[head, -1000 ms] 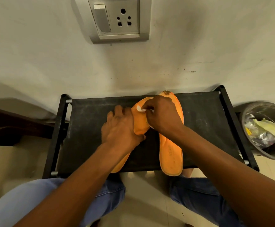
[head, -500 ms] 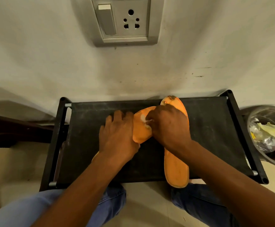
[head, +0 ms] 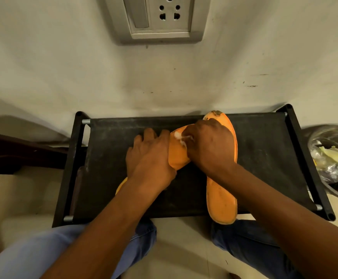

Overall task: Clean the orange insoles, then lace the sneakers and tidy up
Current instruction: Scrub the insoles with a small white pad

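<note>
Where the wall (head: 43,67) rises behind everything, it fills the upper half of the view, pale and scuffed, with a grey socket plate (head: 160,17) set high above the hands. Below it stands the black bench (head: 264,158), its fabric top dusty and its frame tubes showing at the corners. Beyond its right end, well apart from the right hand's hold, sits a round bin (head: 337,190) with crumpled wrappers and a pale yellow scrap inside. Dark furniture (head: 13,150) lies off past the left end. Blue jeans (head: 33,254) cover both knees at the near edge, over a light tiled floor (head: 180,248).

Two orange insoles lie on the bench top. The right insole (head: 222,202) runs lengthwise under the right wrist, its soiled toe poking out beyond the knuckles and its heel hanging over the near edge. The left insole (head: 177,156) slants across, its front part bowed up between the two hands, its heel end peeking out beside the left forearm.

The left hand (head: 150,160) presses flat, fingers fairly straight, holding that insole down just left of the right hand. The right hand (head: 210,146) is clenched, fingers pinching a small white wad (head: 181,138) against the raised orange surface.
</note>
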